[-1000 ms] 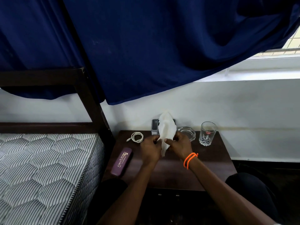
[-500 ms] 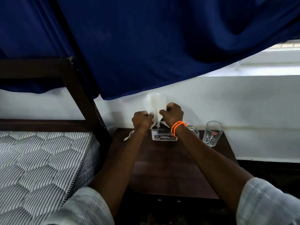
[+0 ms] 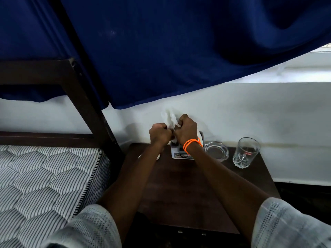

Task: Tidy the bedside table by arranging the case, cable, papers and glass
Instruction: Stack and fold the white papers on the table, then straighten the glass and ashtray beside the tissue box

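Both my hands are raised over the back of the dark wooden bedside table (image 3: 188, 185). My left hand (image 3: 159, 134) and my right hand (image 3: 187, 130) each grip the white paper (image 3: 169, 117), which sticks up crumpled between them against the wall. The clear drinking glass (image 3: 246, 153) stands upright at the table's back right corner. A bit of the white cable (image 3: 158, 156) shows beside my left forearm. The case is hidden from view.
A small white holder box (image 3: 180, 153) sits under my hands at the back. A glass ashtray (image 3: 216, 151) lies between it and the drinking glass. A striped mattress (image 3: 44, 176) and dark bed frame (image 3: 86, 97) are left; a blue curtain (image 3: 161, 51) hangs above.
My hands have lifted the paper from mid-table to the back, above the holder box, and bunched it narrower. The camera has shifted, so the purple case is out of sight.
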